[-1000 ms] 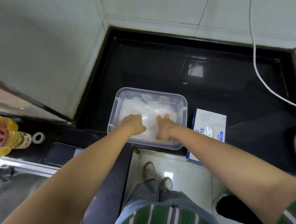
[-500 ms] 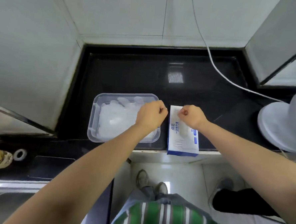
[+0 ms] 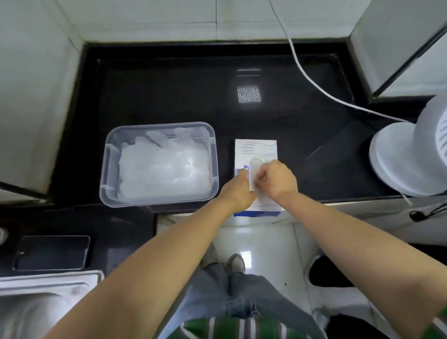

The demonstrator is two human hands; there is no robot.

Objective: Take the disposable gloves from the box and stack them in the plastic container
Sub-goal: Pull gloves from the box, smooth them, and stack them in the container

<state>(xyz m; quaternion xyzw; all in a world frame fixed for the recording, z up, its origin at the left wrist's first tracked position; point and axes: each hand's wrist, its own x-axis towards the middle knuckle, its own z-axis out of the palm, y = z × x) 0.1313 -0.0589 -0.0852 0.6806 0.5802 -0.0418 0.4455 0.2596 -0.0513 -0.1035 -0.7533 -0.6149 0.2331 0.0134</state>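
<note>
My right-hand grip (image 3: 279,179) is closed in a pinch, fingers curled on a thin translucent disposable glove (image 3: 253,171) that stands up out of the flat white-and-blue cardboard glove box (image 3: 255,147). My left-hand grip (image 3: 238,192) sits knuckles-up with curled fingers against the glove's lower end. I cannot tell whether it pinches the glove or only presses on the box. The 2 forearms reach in from below and meet over the box's near half.

The box lies flat on the glossy black stone tabletop (image 3: 169,92), its blue near end right at the front edge. Just to its left, across a narrow strip of black, sits the clear rectangular plastic container (image 3: 213,153), also close to the front edge. In the container lies a pale stack of gloves (image 3: 162,168).

Behind both, open tabletop runs back to the tiled wall. On the right, well apart from the box, stands a white round-based fan (image 3: 406,157). A white cable (image 3: 301,69) crosses the back right corner towards it.
</note>
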